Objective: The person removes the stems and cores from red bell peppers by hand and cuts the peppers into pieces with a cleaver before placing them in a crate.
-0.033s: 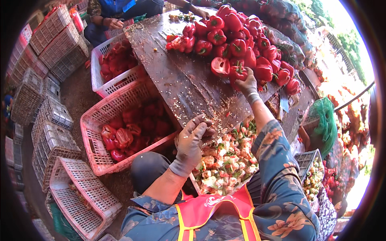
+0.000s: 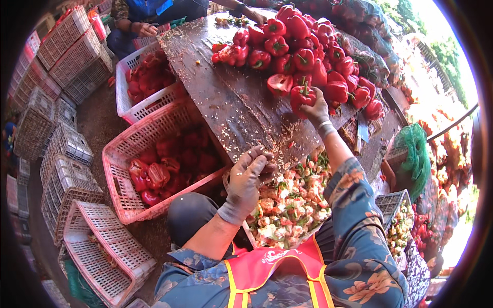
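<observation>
Around one o'clock on the surface [image 2: 221, 100], the right hand [image 2: 318, 110] clasps a red pepper [image 2: 299, 102] at the pile's [image 2: 305, 54] near edge; left hand [image 2: 243, 189] half-curled, contents unclear. Looks like picking; next calls for lifting clear of neighbours.

Peppers [image 2: 304, 60] at upper centre are smooth and glossy; the red crate [image 2: 154, 209] is of plastic; right sleeve [image 2: 359, 226], matt cloth.

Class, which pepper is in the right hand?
The pepper at the pile's near edge, below and right of the cut one showing pale flesh; it alone has the right hand gripping it.
</observation>
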Demonstrator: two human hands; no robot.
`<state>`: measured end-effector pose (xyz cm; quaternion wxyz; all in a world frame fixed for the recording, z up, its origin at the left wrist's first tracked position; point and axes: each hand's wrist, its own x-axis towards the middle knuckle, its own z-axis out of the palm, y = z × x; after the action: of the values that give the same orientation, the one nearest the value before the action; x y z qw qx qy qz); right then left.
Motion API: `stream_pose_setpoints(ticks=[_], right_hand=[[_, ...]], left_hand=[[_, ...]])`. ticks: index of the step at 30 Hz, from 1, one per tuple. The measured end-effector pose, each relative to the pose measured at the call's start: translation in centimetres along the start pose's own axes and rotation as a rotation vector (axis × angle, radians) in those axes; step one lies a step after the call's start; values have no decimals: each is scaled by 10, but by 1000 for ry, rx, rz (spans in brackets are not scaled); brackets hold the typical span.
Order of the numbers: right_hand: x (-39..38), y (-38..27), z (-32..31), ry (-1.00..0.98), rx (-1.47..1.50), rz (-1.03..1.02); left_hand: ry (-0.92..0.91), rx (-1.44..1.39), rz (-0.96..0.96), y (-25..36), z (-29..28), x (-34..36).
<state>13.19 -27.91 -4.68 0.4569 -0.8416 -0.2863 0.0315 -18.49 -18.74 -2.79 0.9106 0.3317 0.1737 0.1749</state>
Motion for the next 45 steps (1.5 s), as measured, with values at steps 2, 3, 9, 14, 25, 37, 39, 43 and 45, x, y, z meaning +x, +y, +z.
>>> stream_pose_setpoints(ticks=[2, 3, 9, 14, 25, 37, 39, 43, 45], right_hand=[[-60, -14, -1, -150, 239, -177], [-88, -37, -7, -229, 258, -162], [-185, -97, -38, -492, 165, -414], [-238, -76, -12, -231, 496, -192], [-271, -44, -1, 64, 1603, 366], [-290, -55, -29, -165, 1376, 312], [-293, -57, -31, -237, 1303, 293], [-298, -50, -28, -273, 1226, 329], [-301, -50, -20, -187, 1231, 302]], left_hand=[[41, 152, 48, -12, 4, 3], [-27, 144, 133, -13, 10, 3], [-333, 254, 41, -23, 17, 4], [-143, 229, 175, -43, 19, -2], [-135, 245, 79, -65, 24, -23], [-277, 1339, 503, -58, 2, -17], [-421, 1349, 607, -60, 2, -24], [-564, 1496, 636, -63, 1, -27], [-557, 1599, 639, -64, 4, -31]])
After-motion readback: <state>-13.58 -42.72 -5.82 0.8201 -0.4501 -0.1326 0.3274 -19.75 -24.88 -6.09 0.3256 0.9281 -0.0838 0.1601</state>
